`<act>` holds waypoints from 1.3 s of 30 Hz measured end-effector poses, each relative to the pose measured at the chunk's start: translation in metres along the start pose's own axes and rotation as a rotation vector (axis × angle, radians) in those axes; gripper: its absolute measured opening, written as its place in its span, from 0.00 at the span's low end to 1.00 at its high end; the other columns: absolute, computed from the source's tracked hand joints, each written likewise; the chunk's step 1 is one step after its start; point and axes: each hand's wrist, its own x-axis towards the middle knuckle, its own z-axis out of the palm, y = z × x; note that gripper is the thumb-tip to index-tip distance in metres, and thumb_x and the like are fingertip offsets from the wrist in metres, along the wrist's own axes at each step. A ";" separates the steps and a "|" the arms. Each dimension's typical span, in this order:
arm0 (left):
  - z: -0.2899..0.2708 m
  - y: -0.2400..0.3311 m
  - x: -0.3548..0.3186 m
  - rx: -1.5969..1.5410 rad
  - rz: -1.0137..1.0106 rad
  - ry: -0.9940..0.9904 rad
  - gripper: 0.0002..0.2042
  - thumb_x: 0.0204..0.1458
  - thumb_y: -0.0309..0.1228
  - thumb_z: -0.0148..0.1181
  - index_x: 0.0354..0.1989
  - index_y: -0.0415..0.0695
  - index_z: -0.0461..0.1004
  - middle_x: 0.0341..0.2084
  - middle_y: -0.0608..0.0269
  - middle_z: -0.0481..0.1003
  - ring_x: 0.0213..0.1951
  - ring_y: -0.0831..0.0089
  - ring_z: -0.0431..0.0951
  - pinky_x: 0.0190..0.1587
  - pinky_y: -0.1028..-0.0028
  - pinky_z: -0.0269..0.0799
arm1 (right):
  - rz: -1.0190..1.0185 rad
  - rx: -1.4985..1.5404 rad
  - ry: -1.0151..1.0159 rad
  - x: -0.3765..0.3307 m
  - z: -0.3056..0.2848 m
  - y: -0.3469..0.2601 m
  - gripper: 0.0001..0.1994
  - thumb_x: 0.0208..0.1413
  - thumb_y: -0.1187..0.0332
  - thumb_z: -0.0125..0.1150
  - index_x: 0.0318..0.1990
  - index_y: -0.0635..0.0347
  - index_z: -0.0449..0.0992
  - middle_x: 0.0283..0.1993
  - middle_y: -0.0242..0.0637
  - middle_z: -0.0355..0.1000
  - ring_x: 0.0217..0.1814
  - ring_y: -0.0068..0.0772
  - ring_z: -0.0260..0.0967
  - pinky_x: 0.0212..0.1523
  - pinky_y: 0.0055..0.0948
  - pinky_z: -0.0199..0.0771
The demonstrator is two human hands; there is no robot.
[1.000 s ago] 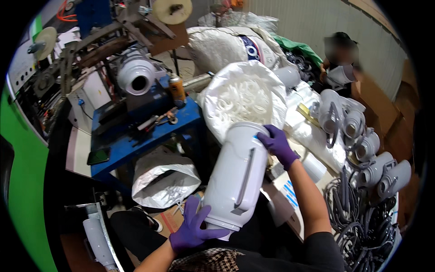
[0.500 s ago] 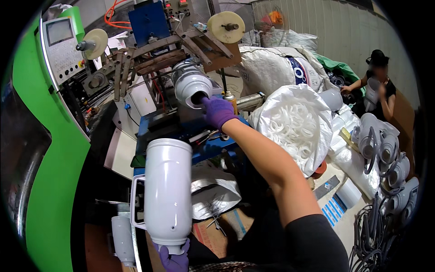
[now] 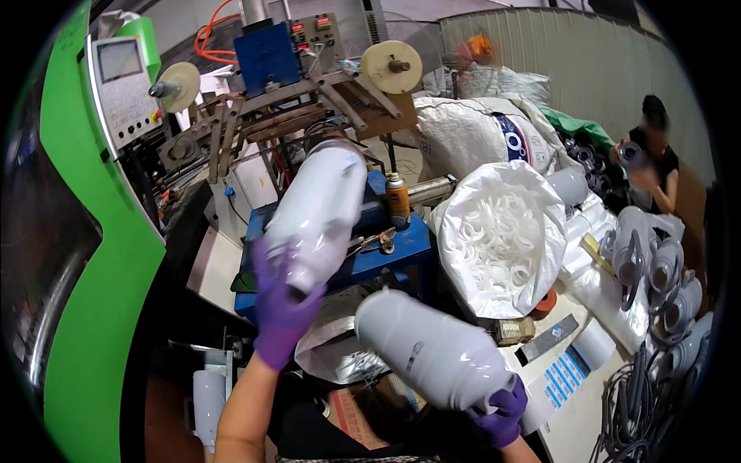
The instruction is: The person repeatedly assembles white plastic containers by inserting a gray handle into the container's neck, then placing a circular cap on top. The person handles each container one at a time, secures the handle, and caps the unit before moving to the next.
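My left hand (image 3: 282, 316), in a purple glove, is closed round the narrow neck of a white plastic jug body (image 3: 328, 193). That jug tilts away from me, its wide far end at the machine's metal arms (image 3: 282, 123); whether it sits on the fixture there, I cannot tell. My right hand (image 3: 502, 417), gloved in purple too, grips a second, greyish-white jug body (image 3: 428, 351) by its neck. It lies slanted in the air at lower centre, wide end up and left, with a small dark print on its side.
A blue bench (image 3: 409, 247) carries a spray can (image 3: 397, 199) and small tools. To its right stands a white sack (image 3: 455, 270) of plastic rings. Grey jug parts (image 3: 664, 270) and cables pile at far right, near a seated co-worker (image 3: 656, 154). A green machine (image 3: 100, 324) borders the left.
My right hand has drawn the greyish-white jug off the machine, down and toward me. My left hand has lifted the white jug from lower centre up to the machine.
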 end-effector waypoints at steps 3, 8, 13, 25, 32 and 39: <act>0.057 0.048 0.073 0.335 0.060 -0.073 0.41 0.46 0.34 0.71 0.73 0.60 0.62 0.72 0.39 0.54 0.67 0.33 0.60 0.64 0.45 0.67 | 0.063 0.180 -0.099 0.025 0.010 -0.019 0.20 0.30 0.59 0.87 0.34 0.41 0.82 0.33 0.30 0.76 0.34 0.43 0.72 0.38 0.40 0.70; 0.151 -0.031 0.167 0.744 0.099 -0.271 0.36 0.49 0.37 0.68 0.71 0.66 0.64 0.76 0.54 0.51 0.68 0.20 0.54 0.61 0.34 0.66 | -0.032 0.267 -0.328 0.015 0.048 -0.031 0.18 0.37 0.52 0.82 0.36 0.40 0.81 0.33 0.28 0.75 0.35 0.36 0.73 0.37 0.39 0.64; 0.125 -0.030 0.195 0.750 0.504 -0.554 0.31 0.53 0.45 0.65 0.68 0.69 0.68 0.78 0.57 0.49 0.74 0.32 0.49 0.64 0.33 0.59 | -0.046 0.309 -0.339 0.022 0.047 -0.028 0.19 0.37 0.50 0.82 0.34 0.43 0.81 0.25 0.29 0.65 0.29 0.36 0.66 0.35 0.35 0.61; -0.001 0.101 -0.005 -1.126 0.316 -0.818 0.28 0.39 0.36 0.81 0.51 0.41 0.80 0.55 0.45 0.75 0.57 0.51 0.77 0.62 0.57 0.71 | 0.385 1.032 -0.228 0.114 -0.017 0.007 0.30 0.56 0.62 0.71 0.65 0.57 0.72 0.49 0.38 0.75 0.51 0.32 0.74 0.53 0.32 0.72; 0.017 0.010 0.024 -0.914 -0.516 -0.556 0.21 0.56 0.37 0.63 0.53 0.35 0.77 0.45 0.59 0.79 0.46 0.72 0.78 0.53 0.71 0.72 | 0.296 -0.656 -0.485 0.100 0.066 0.158 0.30 0.62 0.43 0.54 0.65 0.50 0.72 0.50 0.41 0.74 0.51 0.41 0.71 0.54 0.45 0.67; 0.111 -0.027 -0.087 -1.252 -0.735 -0.702 0.20 0.66 0.40 0.55 0.58 0.37 0.75 0.52 0.57 0.78 0.54 0.68 0.76 0.59 0.68 0.70 | 0.063 -0.440 -0.177 0.076 0.058 0.169 0.25 0.61 0.52 0.59 0.63 0.51 0.73 0.58 0.43 0.71 0.61 0.45 0.67 0.61 0.46 0.63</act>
